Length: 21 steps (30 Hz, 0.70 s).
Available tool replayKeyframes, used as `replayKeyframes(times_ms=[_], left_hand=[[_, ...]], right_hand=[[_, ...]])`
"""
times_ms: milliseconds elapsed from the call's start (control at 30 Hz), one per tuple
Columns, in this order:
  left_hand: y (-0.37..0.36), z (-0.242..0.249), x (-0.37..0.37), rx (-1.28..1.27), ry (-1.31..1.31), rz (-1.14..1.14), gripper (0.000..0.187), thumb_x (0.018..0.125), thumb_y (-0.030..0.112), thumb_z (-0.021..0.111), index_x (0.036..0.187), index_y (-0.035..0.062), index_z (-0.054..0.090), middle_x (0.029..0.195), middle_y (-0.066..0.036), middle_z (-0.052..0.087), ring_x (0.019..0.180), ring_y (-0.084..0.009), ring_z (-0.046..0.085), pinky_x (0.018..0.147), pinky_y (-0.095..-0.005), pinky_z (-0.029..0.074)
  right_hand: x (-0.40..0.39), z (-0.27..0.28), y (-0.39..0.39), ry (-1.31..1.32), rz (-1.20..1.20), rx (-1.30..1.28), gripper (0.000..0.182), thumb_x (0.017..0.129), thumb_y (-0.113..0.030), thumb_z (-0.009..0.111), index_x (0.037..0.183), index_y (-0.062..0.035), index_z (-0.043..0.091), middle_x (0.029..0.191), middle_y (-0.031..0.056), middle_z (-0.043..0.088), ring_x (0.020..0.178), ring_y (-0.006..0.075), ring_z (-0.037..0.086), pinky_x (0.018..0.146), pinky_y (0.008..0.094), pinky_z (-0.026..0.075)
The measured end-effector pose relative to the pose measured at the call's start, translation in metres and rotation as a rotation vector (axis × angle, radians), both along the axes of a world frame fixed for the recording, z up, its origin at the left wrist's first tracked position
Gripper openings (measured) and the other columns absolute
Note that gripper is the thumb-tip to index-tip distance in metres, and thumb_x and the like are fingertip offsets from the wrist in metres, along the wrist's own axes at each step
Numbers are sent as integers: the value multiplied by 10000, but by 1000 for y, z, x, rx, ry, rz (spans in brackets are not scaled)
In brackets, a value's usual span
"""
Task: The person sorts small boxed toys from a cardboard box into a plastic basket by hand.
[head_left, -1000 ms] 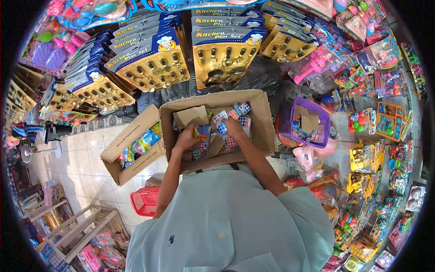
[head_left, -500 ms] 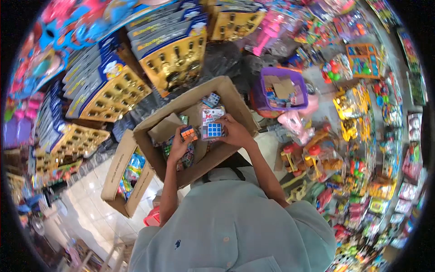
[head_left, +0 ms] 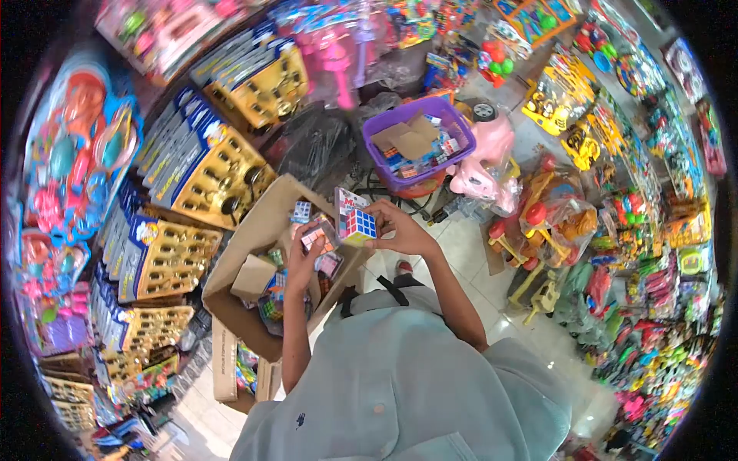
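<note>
My right hand (head_left: pixel 396 230) grips a packaged puzzle cube (head_left: pixel 358 223) with a white header card and blue, red and white faces, just past the right edge of a brown cardboard box (head_left: pixel 241 313). Over the box, my left hand (head_left: pixel 302 265) is closed on another packaged cube (head_left: pixel 319 235) with orange and pale squares. Inside the box lie several more cubes, one a blue-and-white cube (head_left: pixel 302 211) near the far side, and a loose cardboard flap (head_left: pixel 253 277).
Ahead stands a purple basket (head_left: pixel 382 173) holding small boxes and cardboard. Pink plastic toys (head_left: pixel 492 154) sit beside it. Carded gold items (head_left: pixel 223 177) line the left. A smaller carton (head_left: pixel 226 361) is below the box. Bagged toys fill the right.
The view has turned right, and the box now appears lower and further left. My right hand has moved its cube from over the box to beyond its right edge. Both hands still hold cubes.
</note>
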<state>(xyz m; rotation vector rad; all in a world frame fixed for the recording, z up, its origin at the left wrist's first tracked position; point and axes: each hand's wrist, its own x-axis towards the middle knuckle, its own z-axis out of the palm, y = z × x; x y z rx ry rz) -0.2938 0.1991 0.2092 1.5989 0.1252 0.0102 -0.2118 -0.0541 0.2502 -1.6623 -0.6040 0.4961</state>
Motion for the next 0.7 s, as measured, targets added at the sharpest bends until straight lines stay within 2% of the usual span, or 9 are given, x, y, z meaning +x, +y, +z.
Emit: replayKeyframes(times_ms=[67,200,333,367,400,467,500,633,700], left_hand=[[-32,10,11,-64,91,-4,399,941,255,607,1276,70,493,1166,-53,549,1063,-136,504,915,-266,404],[-90,-7,36,-101,147,-55,405,946,293,595,1279,81,504,1130,-44,563,1023,-129,525,895,-261,418],[-148,-7,67,-132,226,-56,415,950,303,588,1285,77,495,1094,-40,577,990,-130,550,877,-268,441],[-158,-10,74,-136,228,-64,415,950,303,588,1285,77,495,1094,-40,577,990,-130,550,877,-268,441],[-165,-15,82,-155,235,-71,410,953,311,581,1278,76,496,1099,-41,576,995,-134,556,867,-278,457],[-179,-26,93,-196,253,-72,403,959,329,569,1263,74,499,1107,-42,573,1006,-142,568,847,-296,490],[-188,-25,96,-204,258,-62,403,959,329,569,1263,74,499,1107,-42,573,1006,-142,568,847,-296,490],[-207,-22,101,-257,273,-58,405,956,328,575,1250,62,491,1133,-51,567,1004,-144,577,810,-304,515],[-212,-18,102,-245,296,-40,412,956,329,576,1256,62,485,1140,-52,567,1015,-147,578,814,-308,514]], right_hand=[[4,-7,-34,54,-51,11,585,740,-146,801,1230,-63,493,1120,36,472,854,115,558,762,290,504],[7,-31,-106,198,-138,23,583,772,-170,785,1248,-70,464,1070,52,526,876,121,561,765,296,500],[5,-38,-170,212,-273,141,593,820,-155,737,1320,-41,441,1165,62,533,952,138,558,805,286,490],[3,-44,-182,187,-339,223,518,857,-198,710,1281,-16,476,1017,58,581,819,126,551,715,282,487],[2,-46,-196,188,-344,216,518,857,-198,710,1281,-16,476,1017,58,581,819,126,551,715,282,487],[1,-48,-222,306,-466,194,490,899,-254,632,1290,11,500,1171,59,572,1003,136,549,851,299,462],[0,-51,-230,240,-516,145,476,932,-326,564,1267,10,540,1147,63,601,1016,134,553,877,289,442],[13,-69,-245,287,-608,248,480,971,-394,470,1268,-27,561,1128,58,621,1030,135,570,910,275,430],[25,-76,-242,365,-617,289,484,971,-402,469,1274,-34,553,1134,64,620,1032,153,580,914,300,439]])
